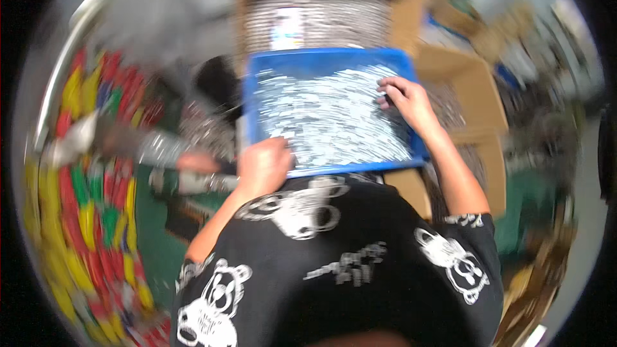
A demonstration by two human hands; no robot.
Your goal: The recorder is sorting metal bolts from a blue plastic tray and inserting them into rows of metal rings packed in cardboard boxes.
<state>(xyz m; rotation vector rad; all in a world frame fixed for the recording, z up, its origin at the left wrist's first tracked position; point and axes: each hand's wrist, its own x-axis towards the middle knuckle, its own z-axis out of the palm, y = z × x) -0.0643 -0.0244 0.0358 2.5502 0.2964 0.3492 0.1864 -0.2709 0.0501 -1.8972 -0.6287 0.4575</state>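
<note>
A blue plastic tray [331, 170] lies in front of my body, filled with many thin, silvery-white strips [334, 115] lying mostly sideways. At its near left corner, my left hand [265, 166] is closed over the rim, with the fingertips partly hidden inside. Over the right part of the tray is my right hand [406, 97], its fingers bent and a little apart above the strips. Nothing can be made out between them, though motion blurs the picture.
Behind the tray, a cardboard box [411, 22] holds stacked, ribbed silvery pieces [321, 6]. More open cartons [466, 87] stand on the right. Rows of red, yellow, green and blue bundles [96, 218] lie at left. Near them, another person's blurred arm [154, 148] reaches in from the left.
</note>
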